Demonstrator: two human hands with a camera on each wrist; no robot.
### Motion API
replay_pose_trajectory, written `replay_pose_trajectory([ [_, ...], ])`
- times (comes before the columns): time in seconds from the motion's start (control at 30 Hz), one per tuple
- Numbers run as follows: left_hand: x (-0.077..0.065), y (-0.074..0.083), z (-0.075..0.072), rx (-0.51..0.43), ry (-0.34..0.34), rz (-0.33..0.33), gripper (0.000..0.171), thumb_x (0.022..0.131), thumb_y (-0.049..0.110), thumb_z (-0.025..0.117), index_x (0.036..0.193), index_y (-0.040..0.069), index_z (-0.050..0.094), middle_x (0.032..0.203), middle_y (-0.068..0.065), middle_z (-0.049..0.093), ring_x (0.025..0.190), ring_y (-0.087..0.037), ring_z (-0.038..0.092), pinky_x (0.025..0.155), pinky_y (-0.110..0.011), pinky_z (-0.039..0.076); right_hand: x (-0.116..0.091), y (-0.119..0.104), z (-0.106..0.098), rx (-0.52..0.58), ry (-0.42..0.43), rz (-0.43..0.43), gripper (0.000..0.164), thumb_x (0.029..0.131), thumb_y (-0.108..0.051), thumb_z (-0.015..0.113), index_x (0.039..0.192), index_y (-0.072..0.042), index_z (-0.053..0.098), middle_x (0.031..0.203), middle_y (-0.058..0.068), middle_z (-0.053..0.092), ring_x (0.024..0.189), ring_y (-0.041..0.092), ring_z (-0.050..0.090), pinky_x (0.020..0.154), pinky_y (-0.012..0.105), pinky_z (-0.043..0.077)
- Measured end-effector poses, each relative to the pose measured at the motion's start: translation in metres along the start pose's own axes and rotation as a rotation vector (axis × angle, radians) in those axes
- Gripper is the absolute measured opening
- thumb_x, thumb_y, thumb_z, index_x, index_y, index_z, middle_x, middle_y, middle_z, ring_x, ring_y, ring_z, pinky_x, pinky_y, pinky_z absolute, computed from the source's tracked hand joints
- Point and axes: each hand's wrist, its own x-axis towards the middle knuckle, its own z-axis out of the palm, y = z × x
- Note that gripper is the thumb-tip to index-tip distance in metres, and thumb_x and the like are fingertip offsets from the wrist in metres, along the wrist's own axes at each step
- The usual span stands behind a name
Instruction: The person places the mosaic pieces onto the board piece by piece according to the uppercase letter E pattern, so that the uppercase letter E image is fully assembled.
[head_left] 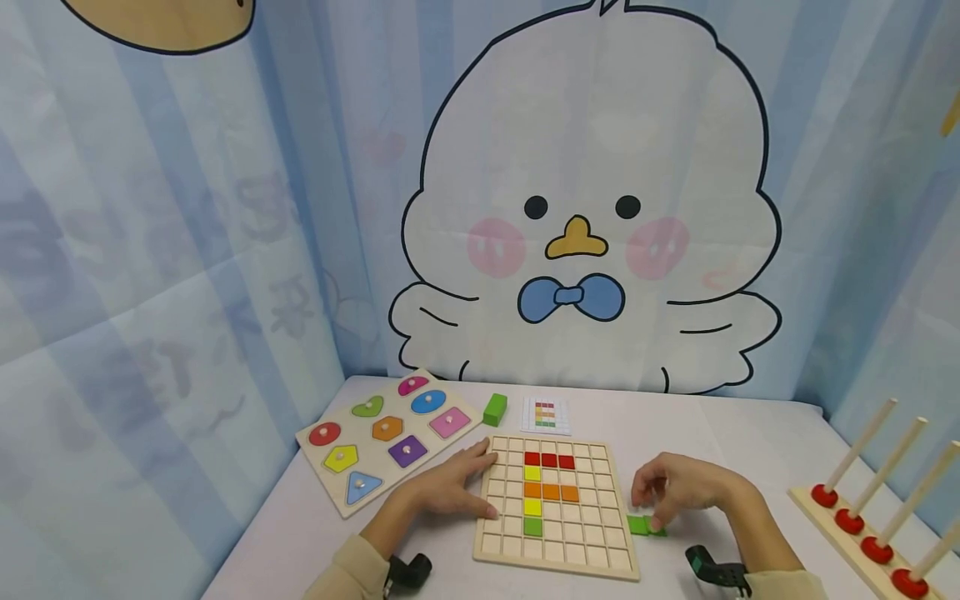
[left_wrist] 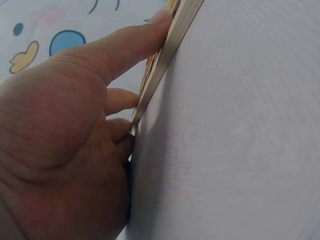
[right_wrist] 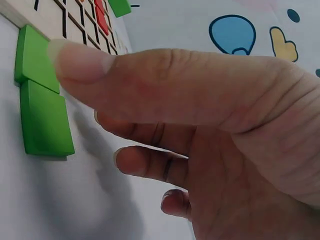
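Note:
A wooden grid board [head_left: 588, 533] lies on the table, bearing rows of red tiles [head_left: 550, 460] and orange tiles [head_left: 551, 492], two yellow tiles and one green tile [head_left: 533, 527]. My left hand [head_left: 450, 483] rests at the board's left side, its thumb and fingertips on the rim. Beyond the right edge, two loose green tiles [right_wrist: 45, 120] lie side by side on the white tabletop. Over them hovers my right hand [head_left: 686, 483], fingers loosely bent; its thumb tip overlaps the tile nearer the board in the right wrist view. Nothing shows between thumb and fingers.
Behind the board are a green block [head_left: 495, 409] and a small printed pattern card [head_left: 546, 416]. A knobbed shape puzzle [head_left: 356, 450] lies at the left. At the right stands a wooden peg stand [head_left: 855, 542] with red rings. A cartoon-printed curtain [head_left: 600, 150] hangs behind.

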Motion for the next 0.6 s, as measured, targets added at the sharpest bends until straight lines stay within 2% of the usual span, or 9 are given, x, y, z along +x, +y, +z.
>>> replay_pose_trajectory([
  [0.23, -0.001, 0.002, 0.000, -0.017, 0.000, -0.007, 0.095, 0.085, 0.051, 0.082, 0.163, 0.021, 0.037, 0.177, -0.003, 0.012, 0.163, -0.030, 0.012, 0.131, -0.058, 0.015, -0.002, 0.009, -0.001, 0.053, -0.065, -0.047, 0.033, 0.067, 0.001, 0.088, 0.097, -0.001, 0.075, 0.085, 0.002, 0.061, 0.078, 0.013, 0.052, 0.066, 0.023, 0.042],
  [0.37, -0.002, 0.002, 0.000, -0.015, 0.001, -0.001, 0.095, 0.085, 0.049, 0.083, 0.163, 0.020, 0.037, 0.177, -0.004, 0.012, 0.163, -0.031, 0.012, 0.130, -0.059, 0.016, 0.000, 0.010, 0.001, 0.031, -0.044, -0.021, 0.033, 0.065, 0.001, 0.089, 0.094, -0.004, 0.075, 0.079, 0.001, 0.057, 0.072, 0.013, 0.050, 0.062, 0.023, 0.040],
  [0.6, -0.001, 0.001, 0.000, -0.018, 0.000, -0.005, 0.095, 0.085, 0.051, 0.082, 0.163, 0.020, 0.038, 0.177, -0.004, 0.012, 0.163, -0.031, 0.012, 0.130, -0.059, 0.016, 0.003, 0.014, 0.003, 0.036, -0.008, 0.033, 0.030, 0.066, 0.004, 0.087, 0.092, -0.004, 0.074, 0.077, 0.001, 0.057, 0.074, 0.016, 0.050, 0.064, 0.025, 0.039],
])
